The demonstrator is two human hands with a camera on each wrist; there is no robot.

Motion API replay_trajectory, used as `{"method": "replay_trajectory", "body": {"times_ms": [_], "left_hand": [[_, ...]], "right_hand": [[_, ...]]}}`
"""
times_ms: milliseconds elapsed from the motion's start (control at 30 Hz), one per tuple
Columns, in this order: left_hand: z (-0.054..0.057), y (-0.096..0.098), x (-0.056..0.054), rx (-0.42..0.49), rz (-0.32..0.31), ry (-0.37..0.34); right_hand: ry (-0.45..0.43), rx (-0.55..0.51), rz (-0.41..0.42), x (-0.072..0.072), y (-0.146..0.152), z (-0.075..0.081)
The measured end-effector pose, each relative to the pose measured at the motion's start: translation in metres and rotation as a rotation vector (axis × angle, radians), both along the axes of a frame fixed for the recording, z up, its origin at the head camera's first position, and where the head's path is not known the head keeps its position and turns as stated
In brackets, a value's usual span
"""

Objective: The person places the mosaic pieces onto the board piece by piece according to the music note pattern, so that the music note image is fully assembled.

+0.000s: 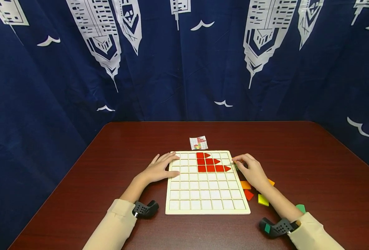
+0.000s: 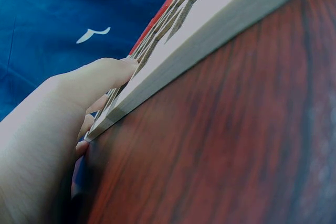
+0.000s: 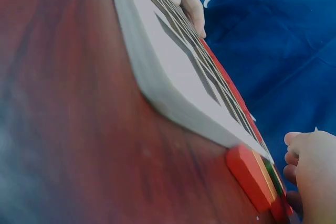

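Observation:
A pale board (image 1: 207, 211) with a grid of white squares lies on the table, with red square and triangle pieces (image 1: 210, 168) in its upper rows. My left hand (image 1: 155, 169) rests on the board's left edge, fingers spread and thumb lying on the top; the left wrist view shows this thumb (image 2: 107, 80) from the side. At the upper right edge my right hand (image 1: 250, 171) has bent fingers, its fingertips by the board's rim. A green piece (image 1: 236, 167) shows partly beneath it. Whether the fingertips pinch anything is hidden.
Right of the board lie an orange piece (image 1: 245, 185), a red piece (image 1: 248, 194), a yellow piece (image 1: 263, 200) and a green piece (image 1: 301, 208) near the right forearm. A small printed card (image 1: 198, 142) lies beyond the far edge. A blue curtain (image 1: 184, 76) hangs behind the table.

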State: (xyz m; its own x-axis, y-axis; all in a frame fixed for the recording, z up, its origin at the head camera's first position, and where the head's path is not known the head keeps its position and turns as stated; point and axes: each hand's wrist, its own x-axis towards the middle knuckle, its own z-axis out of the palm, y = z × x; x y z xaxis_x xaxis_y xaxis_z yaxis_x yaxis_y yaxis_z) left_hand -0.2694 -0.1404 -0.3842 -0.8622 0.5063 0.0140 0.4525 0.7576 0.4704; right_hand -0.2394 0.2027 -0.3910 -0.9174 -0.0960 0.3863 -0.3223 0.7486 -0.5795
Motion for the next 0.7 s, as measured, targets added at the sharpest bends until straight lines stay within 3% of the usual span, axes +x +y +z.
{"method": "replay_trajectory", "body": {"times_ms": [533, 700], "left_hand": [[0.0, 0.0, 0.0, -0.006, -0.003, 0.013], [0.001, 0.0, 0.0, -0.003, -0.006, 0.009]], "right_hand": [[-0.037, 0.003, -0.058, -0.017, 0.019, -0.002], [-0.06, 0.043, -0.041, -0.019, 0.021, -0.002]]}}
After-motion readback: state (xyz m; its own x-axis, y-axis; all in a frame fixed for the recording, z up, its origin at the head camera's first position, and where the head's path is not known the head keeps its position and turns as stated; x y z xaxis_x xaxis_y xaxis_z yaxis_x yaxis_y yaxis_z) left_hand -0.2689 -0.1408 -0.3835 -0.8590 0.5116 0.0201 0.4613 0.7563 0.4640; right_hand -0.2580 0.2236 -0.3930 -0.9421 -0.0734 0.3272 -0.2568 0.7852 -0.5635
